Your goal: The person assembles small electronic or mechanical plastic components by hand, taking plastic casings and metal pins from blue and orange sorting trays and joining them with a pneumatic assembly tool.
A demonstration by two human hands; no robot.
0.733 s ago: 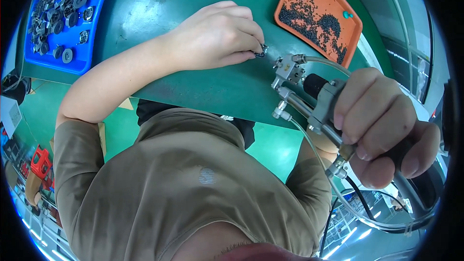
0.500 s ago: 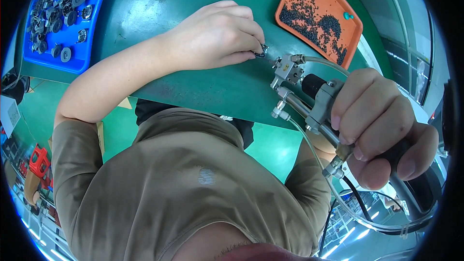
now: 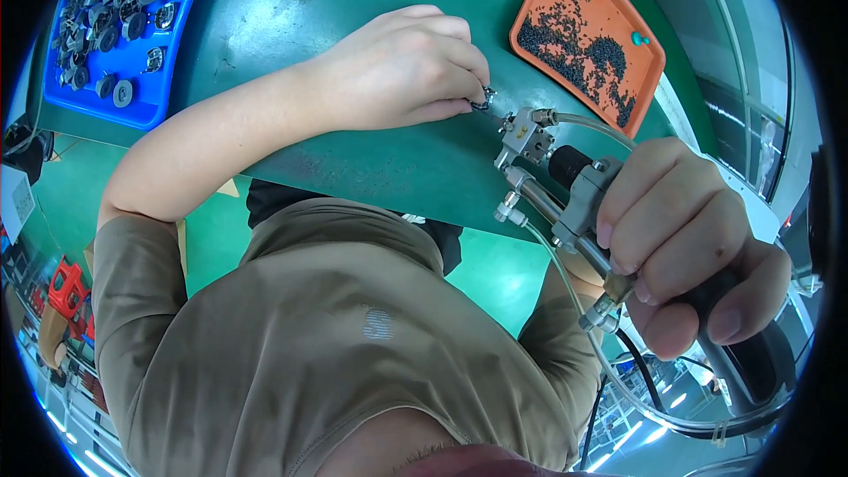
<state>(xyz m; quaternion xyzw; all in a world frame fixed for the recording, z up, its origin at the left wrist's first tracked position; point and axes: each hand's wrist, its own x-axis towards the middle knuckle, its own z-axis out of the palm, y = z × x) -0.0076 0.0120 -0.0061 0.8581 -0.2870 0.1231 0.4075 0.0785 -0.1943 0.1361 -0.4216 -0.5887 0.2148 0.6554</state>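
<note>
Between its fingertips my left hand (image 3: 415, 66) pinches a small dark metallic part (image 3: 485, 98), just above the green table (image 3: 389, 172). Most of that part is hidden by the fingers. My right hand (image 3: 693, 238) is wrapped round the black grip of a dispensing gun (image 3: 565, 190), a metal tool with a valve block, fittings and clear hoses. The gun's thin nozzle points at the small part and ends close beside it; whether they touch I cannot tell.
A blue tray (image 3: 159, 79) at the far left holds many round grey parts and small metal pieces. At the far right lies an orange tray (image 3: 609, 115) with tiny black pieces and blue-green pegs. A clear hose (image 3: 636, 397) loops below my right hand.
My right hand and the gun have shifted slightly left and down. My left hand, still pinching the part, has moved a little to the right.
</note>
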